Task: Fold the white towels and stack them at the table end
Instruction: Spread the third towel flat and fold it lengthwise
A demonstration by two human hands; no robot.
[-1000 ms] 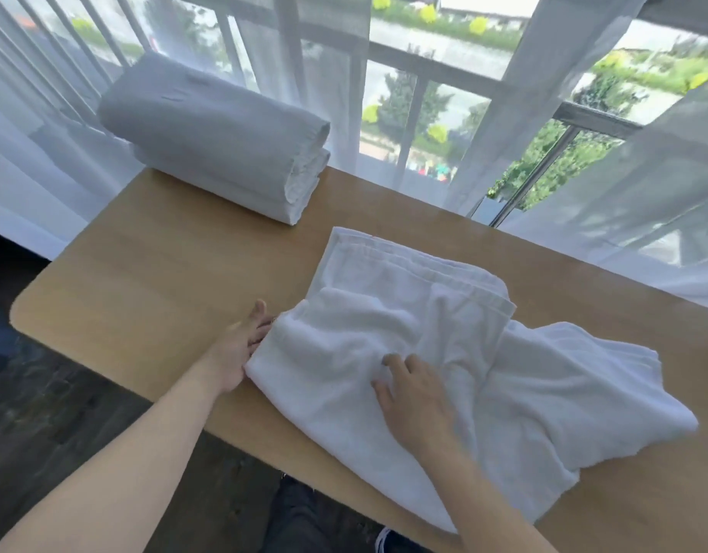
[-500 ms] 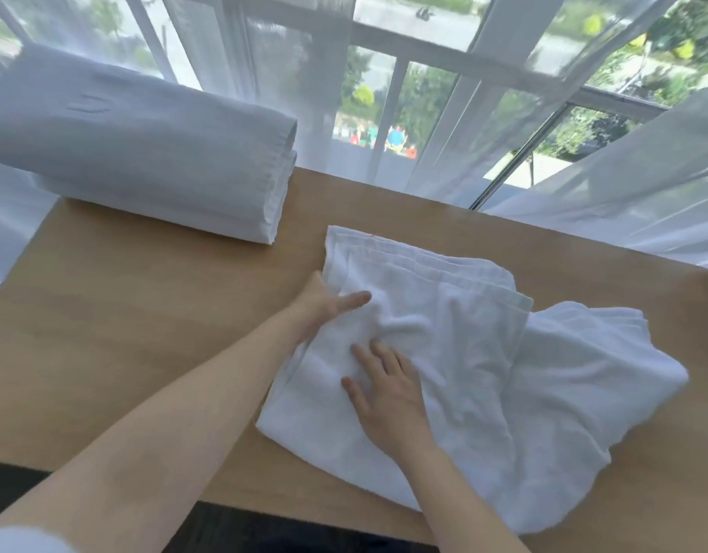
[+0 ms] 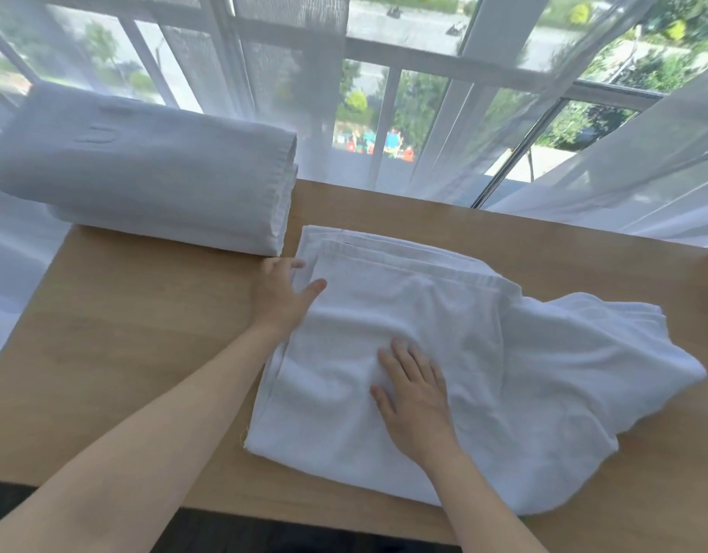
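A white towel [image 3: 416, 313] lies partly folded in the middle of the wooden table [image 3: 125, 333], with a rumpled part [image 3: 603, 361] spilling out to the right. My left hand [image 3: 280, 297] rests flat at the towel's left edge, thumb on the cloth and fingers spread. My right hand [image 3: 412, 389] presses palm down on the near middle of the towel, fingers apart. A stack of folded white towels [image 3: 145, 169] sits at the far left end of the table, just beyond my left hand.
Sheer white curtains [image 3: 623, 161] and a window with white railings [image 3: 424, 57] run along the table's far edge. The table's near edge [image 3: 105, 478] drops to a dark floor.
My left hand slid along the towel's left edge away from me, toward its far corner. My right hand stayed pressed on the towel. The view moved closer and left.
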